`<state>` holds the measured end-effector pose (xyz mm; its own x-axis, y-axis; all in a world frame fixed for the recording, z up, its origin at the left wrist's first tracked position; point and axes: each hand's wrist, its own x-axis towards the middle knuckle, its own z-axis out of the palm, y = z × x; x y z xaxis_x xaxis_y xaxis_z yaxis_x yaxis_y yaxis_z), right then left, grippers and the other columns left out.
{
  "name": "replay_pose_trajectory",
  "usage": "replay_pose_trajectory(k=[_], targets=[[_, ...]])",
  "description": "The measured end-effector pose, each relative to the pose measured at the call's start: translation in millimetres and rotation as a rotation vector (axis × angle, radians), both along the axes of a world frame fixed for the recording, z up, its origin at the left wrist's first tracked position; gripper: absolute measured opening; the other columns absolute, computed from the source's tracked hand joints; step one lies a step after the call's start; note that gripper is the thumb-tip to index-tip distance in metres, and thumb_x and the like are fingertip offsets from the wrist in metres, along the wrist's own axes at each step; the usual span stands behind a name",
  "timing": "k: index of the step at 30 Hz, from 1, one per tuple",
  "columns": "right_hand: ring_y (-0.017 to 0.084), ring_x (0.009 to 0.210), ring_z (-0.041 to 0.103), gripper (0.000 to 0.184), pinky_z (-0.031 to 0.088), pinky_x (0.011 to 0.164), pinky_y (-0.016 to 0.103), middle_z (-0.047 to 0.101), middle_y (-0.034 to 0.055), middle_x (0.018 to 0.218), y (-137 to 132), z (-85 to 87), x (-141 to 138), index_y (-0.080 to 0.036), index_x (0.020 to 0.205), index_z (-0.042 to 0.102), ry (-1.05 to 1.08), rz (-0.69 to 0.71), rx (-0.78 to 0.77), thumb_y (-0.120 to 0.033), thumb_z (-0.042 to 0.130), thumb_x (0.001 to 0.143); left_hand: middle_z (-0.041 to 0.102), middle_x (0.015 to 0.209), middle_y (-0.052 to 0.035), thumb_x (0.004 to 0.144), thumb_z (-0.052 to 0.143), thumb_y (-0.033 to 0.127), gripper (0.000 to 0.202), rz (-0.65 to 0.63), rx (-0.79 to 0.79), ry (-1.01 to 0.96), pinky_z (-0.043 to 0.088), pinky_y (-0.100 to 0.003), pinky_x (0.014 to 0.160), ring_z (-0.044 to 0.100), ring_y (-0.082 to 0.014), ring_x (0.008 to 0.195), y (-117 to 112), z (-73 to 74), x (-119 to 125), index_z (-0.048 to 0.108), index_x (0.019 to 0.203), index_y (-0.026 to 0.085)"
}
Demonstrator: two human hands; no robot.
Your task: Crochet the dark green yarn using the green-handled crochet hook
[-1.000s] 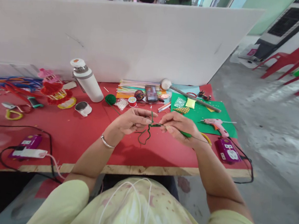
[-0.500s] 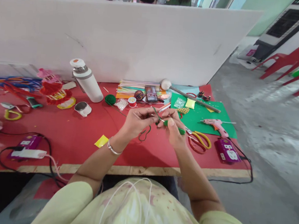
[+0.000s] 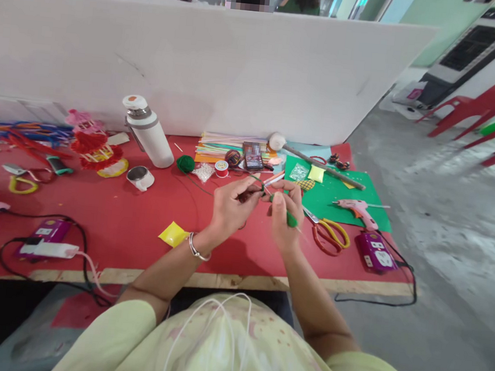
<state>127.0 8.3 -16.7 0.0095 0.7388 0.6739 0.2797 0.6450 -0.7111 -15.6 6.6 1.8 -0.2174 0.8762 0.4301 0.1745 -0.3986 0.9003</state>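
My right hand [image 3: 284, 227] is closed round a crochet hook with a green handle [image 3: 291, 219]; its thin metal tip points left toward my other hand. My left hand [image 3: 231, 206] pinches a small piece of dark green yarn [image 3: 263, 189] at the hook's tip. Fingers hide most of that piece. From it a thin strand runs left toward a green yarn ball [image 3: 185, 164] on the red table [image 3: 139, 222]. Both hands are close together above the table, fingertips nearly meeting.
Scissors [image 3: 329, 235] lie right of my hands, near a pink glue gun [image 3: 361, 213] and a purple power box [image 3: 374, 253]. Left stand a white bottle [image 3: 151, 138] and a metal cup [image 3: 140, 178]. A yellow packet [image 3: 174, 234] lies near the front. A white board [image 3: 241, 68] closes the back.
The green hook handle has tilted more steeply, and my right hand has turned with it. The yarn loop that hung below my hands is now mostly hidden. The view has shifted slightly.
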Motion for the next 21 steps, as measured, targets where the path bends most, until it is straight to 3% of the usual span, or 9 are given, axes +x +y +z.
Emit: replay_pose_trajectory(k=[2, 4, 6, 8, 11, 13, 17, 21], targets=[[0.024, 0.108, 0.065, 0.033, 0.058, 0.088, 0.040, 0.064, 0.0105, 0.115, 0.3, -3.8, -3.5, -0.022, 0.089, 0.073, -0.007, -0.095, 0.121, -0.040, 0.050, 0.106, 0.081, 0.085, -0.0040, 0.078, 0.080, 0.025, 0.030, -0.056, -0.044, -0.073, 0.057, -0.026, 0.067, 0.070, -0.0143, 0.070, 0.1, 1.9, 0.6, 0.084, 0.107, 0.019], [0.024, 0.105, 0.065, 0.035, 0.058, 0.085, 0.040, 0.063, 0.0102, 0.114, 3.2, -7.4, -5.7, -0.023, 0.088, 0.073, 0.041, -0.106, 0.143, -0.045, 0.052, 0.105, 0.081, 0.085, -0.0053, 0.075, 0.084, 0.028, 0.029, -0.172, -0.111, -0.179, 0.059, -0.027, 0.068, 0.072, -0.0158, 0.073, 1.7, 6.5, -2.4, 0.084, 0.102, 0.017], [0.020, 0.090, 0.064, 0.044, 0.057, 0.072, 0.035, 0.063, 0.0095, 0.112, 8.5, -8.7, -6.1, -0.023, 0.083, 0.072, 0.157, -0.003, 0.029, -0.055, 0.051, 0.103, 0.081, 0.087, -0.0070, 0.069, 0.089, 0.029, 0.030, -0.289, -0.183, -0.243, 0.059, -0.028, 0.069, 0.072, -0.0162, 0.074, 4.0, 12.4, -9.1, 0.085, 0.095, 0.016], [0.014, 0.069, 0.057, 0.055, 0.049, 0.055, 0.030, 0.064, 0.0073, 0.103, 15.3, -6.2, -5.2, -0.022, 0.075, 0.068, 0.321, 0.194, -0.181, -0.066, 0.049, 0.100, 0.080, 0.082, -0.0067, 0.064, 0.094, 0.029, 0.031, -0.385, -0.264, -0.250, 0.057, -0.027, 0.065, 0.069, -0.0140, 0.068, 6.4, 17.4, -17.8, 0.085, 0.090, 0.015], [0.007, 0.044, 0.032, 0.061, 0.033, 0.040, 0.025, 0.058, -0.0001, 0.076, 25.2, 2.7, -2.7, -0.022, 0.073, 0.065, 0.519, 0.505, -0.563, -0.077, 0.050, 0.094, 0.075, 0.067, -0.0041, 0.060, 0.097, 0.030, 0.032, -0.492, -0.360, -0.222, 0.049, -0.024, 0.053, 0.058, -0.0098, 0.054, 8.8, 19.6, -29.9, 0.086, 0.085, 0.014], [0.006, 0.040, 0.020, 0.058, 0.027, 0.036, 0.023, 0.050, -0.0056, 0.062, 30.1, 8.6, -0.9, -0.023, 0.081, 0.068, 0.578, 0.618, -0.739, -0.079, 0.056, 0.089, 0.074, 0.066, -0.0042, 0.063, 0.096, 0.032, 0.031, -0.519, -0.367, -0.188, 0.044, -0.023, 0.049, 0.055, -0.0087, 0.051, 9.1, 18.4, -35.7, 0.086, 0.088, 0.015], [0.004, 0.038, 0.015, 0.054, 0.023, 0.033, 0.020, 0.049, -0.0092, 0.056, 35.1, 13.9, 2.1, -0.021, 0.087, 0.069, 0.623, 0.683, -0.823, -0.075, 0.067, 0.084, 0.078, 0.073, -0.0067, 0.071, 0.092, 0.031, 0.029, -0.540, -0.357, -0.115, 0.043, -0.024, 0.049, 0.056, -0.0097, 0.053, 7.0, 17.9, -41.8, 0.087, 0.095, 0.016], [0.003, 0.037, 0.014, 0.050, 0.022, 0.033, 0.019, 0.052, -0.0098, 0.055, 37.7, 13.7, 5.6, -0.020, 0.087, 0.069, 0.627, 0.722, -0.818, -0.071, 0.071, 0.084, 0.080, 0.078, -0.0073, 0.070, 0.091, 0.029, 0.025, -0.509, -0.337, -0.070, 0.052, -0.026, 0.061, 0.065, -0.0135, 0.062, 5.2, 21.4, -43.8, 0.087, 0.092, 0.016]])
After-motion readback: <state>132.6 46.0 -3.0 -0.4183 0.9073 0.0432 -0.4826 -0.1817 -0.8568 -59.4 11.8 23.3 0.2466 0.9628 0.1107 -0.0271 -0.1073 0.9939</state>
